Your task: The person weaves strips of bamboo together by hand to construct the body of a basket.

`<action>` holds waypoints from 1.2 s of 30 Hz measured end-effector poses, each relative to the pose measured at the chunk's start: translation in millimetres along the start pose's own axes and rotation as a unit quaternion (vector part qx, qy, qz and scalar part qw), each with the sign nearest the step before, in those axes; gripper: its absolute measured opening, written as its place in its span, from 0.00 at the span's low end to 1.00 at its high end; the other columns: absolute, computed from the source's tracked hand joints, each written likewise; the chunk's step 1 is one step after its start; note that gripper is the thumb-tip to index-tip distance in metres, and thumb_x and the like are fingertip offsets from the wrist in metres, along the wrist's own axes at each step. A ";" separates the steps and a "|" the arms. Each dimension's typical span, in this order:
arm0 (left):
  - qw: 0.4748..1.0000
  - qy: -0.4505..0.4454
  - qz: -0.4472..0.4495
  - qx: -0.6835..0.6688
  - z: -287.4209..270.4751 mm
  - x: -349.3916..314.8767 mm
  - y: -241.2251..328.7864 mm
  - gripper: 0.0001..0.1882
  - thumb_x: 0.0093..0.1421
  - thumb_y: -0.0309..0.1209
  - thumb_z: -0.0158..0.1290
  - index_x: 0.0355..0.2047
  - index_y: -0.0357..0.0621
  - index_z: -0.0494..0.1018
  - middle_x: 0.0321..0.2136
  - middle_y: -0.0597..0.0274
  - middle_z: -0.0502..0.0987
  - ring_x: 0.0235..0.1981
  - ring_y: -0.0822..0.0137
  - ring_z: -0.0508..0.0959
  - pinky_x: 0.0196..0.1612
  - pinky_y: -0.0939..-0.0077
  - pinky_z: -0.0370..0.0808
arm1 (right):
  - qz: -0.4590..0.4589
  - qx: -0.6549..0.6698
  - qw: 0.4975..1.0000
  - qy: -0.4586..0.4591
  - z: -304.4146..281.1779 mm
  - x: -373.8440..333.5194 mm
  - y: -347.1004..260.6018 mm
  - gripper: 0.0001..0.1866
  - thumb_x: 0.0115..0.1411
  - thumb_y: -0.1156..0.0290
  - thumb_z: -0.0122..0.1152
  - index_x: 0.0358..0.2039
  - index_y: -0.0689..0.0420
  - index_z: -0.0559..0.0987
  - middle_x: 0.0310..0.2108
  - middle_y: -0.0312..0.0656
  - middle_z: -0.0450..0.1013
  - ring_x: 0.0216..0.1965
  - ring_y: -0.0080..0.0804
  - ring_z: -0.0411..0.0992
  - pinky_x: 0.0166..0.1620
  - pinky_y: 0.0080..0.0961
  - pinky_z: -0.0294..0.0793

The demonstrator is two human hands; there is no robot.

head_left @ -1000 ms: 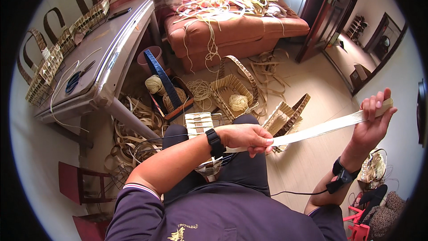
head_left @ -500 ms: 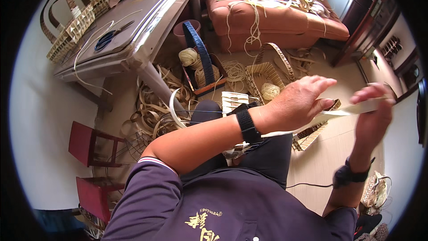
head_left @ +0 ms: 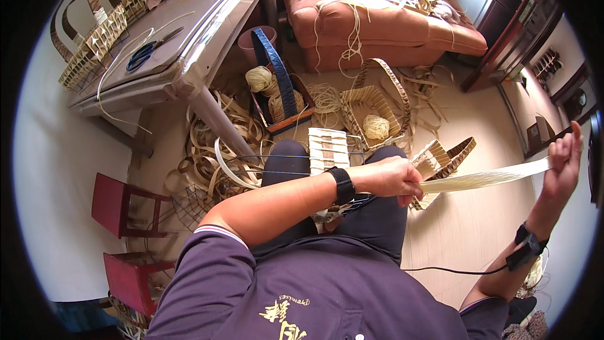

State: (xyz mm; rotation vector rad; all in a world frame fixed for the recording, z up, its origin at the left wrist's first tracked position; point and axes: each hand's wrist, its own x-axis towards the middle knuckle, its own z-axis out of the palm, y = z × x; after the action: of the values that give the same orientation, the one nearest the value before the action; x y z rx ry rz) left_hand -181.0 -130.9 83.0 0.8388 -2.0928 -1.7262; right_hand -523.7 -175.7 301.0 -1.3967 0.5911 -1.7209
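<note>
Left hand dropped, right hand swung outward since the earlier frame. Both sets of fingers grasp the strip, stretched beyond the lap's right edge. Probably straightening it; next move calls for even tension.

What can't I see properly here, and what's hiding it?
In the head view:
Flat, pale, ribbon-like strip: hidden where the left hand and right hand grip it.
Rectangular cream woven panel with dark wires: lower part behind the left forearm.
Long greyish table: far end cut off by the top edge.
Dark cluster, upper right: too small to name.
</note>
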 end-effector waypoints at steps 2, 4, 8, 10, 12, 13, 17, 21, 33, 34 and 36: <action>0.975 0.150 0.083 0.140 -3.5 -4.0 9.4 0.16 0.70 0.34 0.63 0.55 0.44 0.82 0.39 0.57 0.85 0.42 0.65 0.86 0.46 0.72 0.83 | 0.019 -0.157 0.976 -0.147 -11.0 -11.1 26.1 0.18 0.82 0.62 0.51 0.57 0.63 0.80 0.23 0.26 0.57 0.22 0.14 0.50 0.24 0.20 0.53; 0.892 0.330 0.224 0.212 -14.7 -10.3 27.9 0.19 0.65 0.31 0.66 0.56 0.46 0.82 0.41 0.56 0.84 0.42 0.62 0.87 0.46 0.69 0.84 | 0.059 -0.288 0.932 -0.213 29.9 -43.8 56.1 0.16 0.81 0.64 0.52 0.48 0.62 0.84 0.22 0.26 0.61 0.21 0.14 0.53 0.24 0.20 0.54; 0.859 0.389 0.285 0.173 -18.6 -27.8 75.6 0.19 0.61 0.30 0.68 0.53 0.49 0.84 0.41 0.54 0.84 0.41 0.56 0.87 0.46 0.64 0.84 | 0.114 -0.361 0.857 -0.349 83.1 -96.7 87.9 0.08 0.75 0.74 0.55 0.43 0.63 0.83 0.23 0.37 0.72 0.23 0.24 0.66 0.28 0.25 0.64; 0.828 0.405 0.295 0.250 -14.5 -30.4 68.7 0.12 0.62 0.30 0.67 0.46 0.47 0.86 0.38 0.54 0.84 0.40 0.52 0.86 0.45 0.62 0.84 | 0.075 -0.390 0.835 -0.382 100.6 -103.9 107.7 0.06 0.72 0.78 0.55 0.44 0.65 0.80 0.25 0.49 0.72 0.24 0.38 0.70 0.31 0.35 0.70; 0.825 0.416 0.268 0.274 -9.4 -39.9 61.8 0.08 0.62 0.32 0.66 0.42 0.49 0.86 0.34 0.56 0.83 0.37 0.52 0.85 0.41 0.60 0.83 | 0.063 -0.367 0.839 -0.397 113.8 -108.4 118.2 0.05 0.72 0.78 0.56 0.44 0.66 0.79 0.25 0.49 0.72 0.24 0.40 0.70 0.31 0.34 0.71; 0.820 0.429 0.255 0.279 -8.6 -44.7 59.8 0.07 0.62 0.33 0.66 0.40 0.49 0.86 0.33 0.57 0.83 0.36 0.52 0.85 0.40 0.60 0.82 | 0.052 -0.358 0.835 -0.414 117.4 -108.5 126.2 0.05 0.73 0.77 0.57 0.43 0.65 0.78 0.24 0.47 0.72 0.23 0.37 0.70 0.31 0.33 0.71; 0.790 0.472 0.207 0.333 -17.7 -73.8 57.3 0.07 0.61 0.30 0.65 0.31 0.44 0.78 0.29 0.56 0.81 0.33 0.50 0.85 0.35 0.59 0.81 | 0.169 -0.249 0.878 -0.371 150.6 -114.4 133.3 0.07 0.76 0.72 0.60 0.41 0.62 0.80 0.23 0.35 0.71 0.23 0.20 0.68 0.28 0.24 0.68; 0.767 0.537 0.184 0.299 -34.6 -102.4 39.6 0.07 0.60 0.27 0.66 0.30 0.39 0.78 0.27 0.52 0.82 0.31 0.48 0.85 0.34 0.58 0.80 | 0.103 -0.300 0.888 -0.333 177.6 -116.1 154.3 0.09 0.72 0.73 0.65 0.34 0.63 0.81 0.24 0.34 0.72 0.25 0.18 0.69 0.30 0.20 0.69; 0.857 0.431 -0.079 0.270 3.5 -148.1 -114.4 0.04 0.63 0.31 0.62 0.34 0.45 0.82 0.36 0.53 0.81 0.40 0.47 0.84 0.42 0.52 0.80 | 0.390 -0.369 0.694 -0.479 166.8 -147.7 270.6 0.12 0.66 0.69 0.70 0.28 0.64 0.87 0.16 0.36 0.77 0.15 0.17 0.70 0.20 0.20 0.68; 0.855 0.428 -0.084 0.280 7.9 -148.8 -117.0 0.04 0.62 0.31 0.63 0.33 0.45 0.82 0.35 0.54 0.81 0.40 0.48 0.84 0.42 0.53 0.80 | 0.402 -0.376 0.681 -0.483 168.2 -148.4 274.3 0.12 0.65 0.69 0.71 0.28 0.64 0.87 0.16 0.36 0.77 0.14 0.18 0.70 0.19 0.21 0.69; 0.846 0.421 -0.091 0.313 15.3 -150.2 -121.3 0.03 0.61 0.31 0.63 0.31 0.47 0.83 0.35 0.57 0.80 0.41 0.51 0.84 0.43 0.55 0.81 | 0.392 -0.394 0.665 -0.499 177.0 -149.7 273.4 0.12 0.65 0.69 0.71 0.27 0.65 0.86 0.15 0.37 0.77 0.14 0.19 0.71 0.19 0.22 0.70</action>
State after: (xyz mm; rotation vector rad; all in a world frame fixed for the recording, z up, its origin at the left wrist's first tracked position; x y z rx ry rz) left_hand -42.2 -40.8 -17.6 1.6377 -1.9084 -0.4579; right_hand -265.8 -179.3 52.1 -1.9374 1.0870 0.1894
